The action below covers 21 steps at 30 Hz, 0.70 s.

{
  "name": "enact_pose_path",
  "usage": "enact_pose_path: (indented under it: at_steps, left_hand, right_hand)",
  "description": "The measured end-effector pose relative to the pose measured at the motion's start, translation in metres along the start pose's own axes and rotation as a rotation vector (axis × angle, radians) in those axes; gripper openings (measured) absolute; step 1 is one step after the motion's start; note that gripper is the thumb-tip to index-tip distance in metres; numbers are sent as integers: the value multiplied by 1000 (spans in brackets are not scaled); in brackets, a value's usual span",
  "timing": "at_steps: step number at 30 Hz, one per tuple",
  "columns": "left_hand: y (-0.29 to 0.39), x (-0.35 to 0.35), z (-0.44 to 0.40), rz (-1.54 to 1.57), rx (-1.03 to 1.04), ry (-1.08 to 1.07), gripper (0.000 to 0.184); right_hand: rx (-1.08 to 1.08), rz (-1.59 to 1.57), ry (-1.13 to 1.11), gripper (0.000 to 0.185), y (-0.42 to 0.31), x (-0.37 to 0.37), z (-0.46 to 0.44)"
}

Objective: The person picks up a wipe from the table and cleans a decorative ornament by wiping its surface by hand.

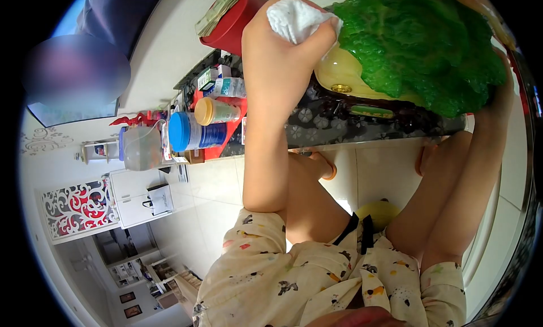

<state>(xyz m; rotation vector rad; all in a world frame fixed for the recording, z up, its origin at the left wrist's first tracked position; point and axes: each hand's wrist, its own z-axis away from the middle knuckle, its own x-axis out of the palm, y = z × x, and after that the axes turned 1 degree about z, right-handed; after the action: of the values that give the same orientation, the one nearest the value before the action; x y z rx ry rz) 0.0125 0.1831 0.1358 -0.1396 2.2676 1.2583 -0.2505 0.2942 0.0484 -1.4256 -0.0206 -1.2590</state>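
My left hand (283, 55) is closed around a crumpled white cloth (297, 18), with the thumb pressed on it. The cloth is at the left edge of a glossy green leafy ornament (418, 50), shaped like a cabbage. Pale yellow material (342, 72) with a gold coin-like disc shows under the leaves, above a dark carved base (396, 115). My right hand (500, 78) is at the ornament's right side. Its fingers are hidden by the leaves, so their grip cannot be seen.
Left of my arm, a blue-lidded jar (195, 132), an orange-lidded jar (216, 111) and small boxes stand on a dark patterned table (322, 123). A red container (229, 30) holds what look like banknotes. A clear jug (142, 147) stands farther left. A blurred person (116, 13) is at upper left.
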Motion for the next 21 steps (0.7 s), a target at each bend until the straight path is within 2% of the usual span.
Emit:
enact_pose_path:
  at_steps: [1, 4, 5, 7, 8, 11, 16, 17, 21]
  left_hand:
    - [6, 3, 1, 28, -12, 3, 18]
    - [9, 6, -1, 31, 72, -50, 18]
    - [9, 7, -2, 19, 120, -79, 18]
    - [10, 6, -6, -52, 69, -136, 18]
    - [12, 4, -8, -87, 42, -162, 18]
    - [34, -3, -16, -377, 273, -273, 23]
    - [52, 4, -23, -443, 220, -353, 19]
    - [53, 5, -26, -412, 189, -387, 17]
    - [54, 7, -25, -491, 360, -372, 14]
  right_hand:
    - [11, -3, -102, 33, 0, -6, -4]
    - [-46, 7, -41, 34, 4, -6, -3]
    - [-24, 3, -84, 34, 4, -11, -7]
    - [21, -2, -172, 33, 4, -18, -14]
    - [18, -12, -147, 33, 4, -22, -15]
    - [-1, -37, -45, 30, 6, -5, -4]
    - [-16, -82, 154, 26, 7, 10, 2]
    - [-13, -78, 142, 25, 5, 10, 2]
    - [-2, -88, 70, 24, 3, 5, 0]
